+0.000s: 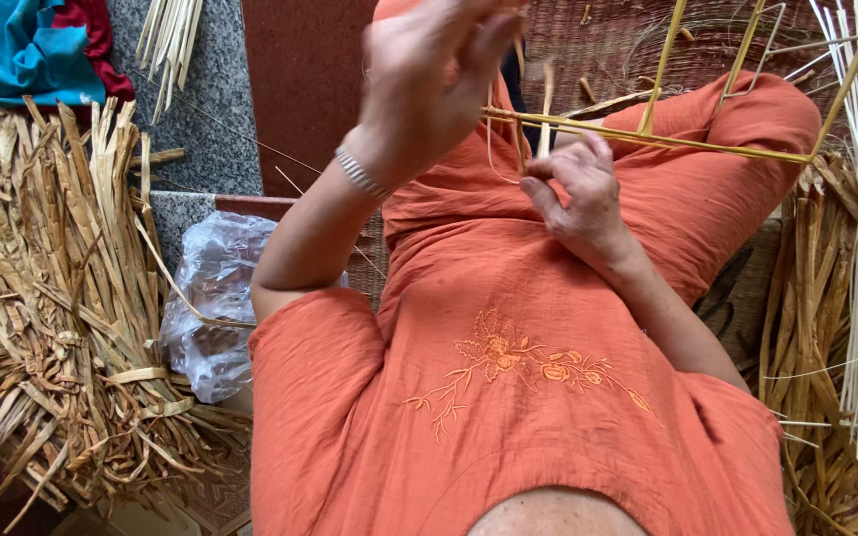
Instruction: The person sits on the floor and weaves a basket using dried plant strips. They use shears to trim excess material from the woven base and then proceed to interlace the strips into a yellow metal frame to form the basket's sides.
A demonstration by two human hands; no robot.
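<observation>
The right hand (580, 189) pinches a thin straw strand (546, 104) against the yellow stick frame (647, 136) over the lap — the left hand (427, 69) is raised, fingers loosely spread, blurred. Dried leaves (47, 298) lie on the floor at left.

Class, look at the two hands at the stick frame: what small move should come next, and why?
Probably the left hand pulls upward to tighten the straw strand: the right hand pinches it at the yellow frame rod, and a loop hangs loose there.
</observation>
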